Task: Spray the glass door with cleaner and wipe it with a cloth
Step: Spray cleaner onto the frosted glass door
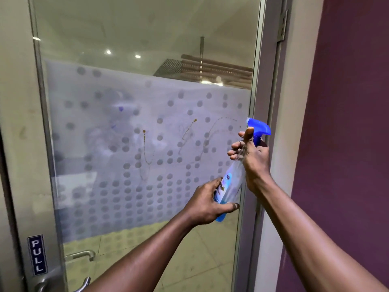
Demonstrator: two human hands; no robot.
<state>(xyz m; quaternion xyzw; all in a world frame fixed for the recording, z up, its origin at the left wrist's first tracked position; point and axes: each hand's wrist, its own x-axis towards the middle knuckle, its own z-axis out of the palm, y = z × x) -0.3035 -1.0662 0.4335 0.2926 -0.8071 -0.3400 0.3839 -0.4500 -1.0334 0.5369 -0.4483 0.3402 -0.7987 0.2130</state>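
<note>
The glass door (134,127) fills the left and middle of the head view, with a frosted dotted band across it and brown streaks (145,148) on the glass. A clear spray bottle (235,182) with a blue trigger head (260,128) and a little blue liquid at its base is held tilted in front of the door's right edge. My left hand (208,202) grips the bottle's lower body. My right hand (251,157) grips the neck just under the trigger head, its nozzle pointing left at the glass. No cloth is in view.
A metal door frame (265,85) runs down the right of the glass, with a purple wall (347,123) beyond it. At lower left are a blue PULL sign (37,255) and a metal lever handle (48,284).
</note>
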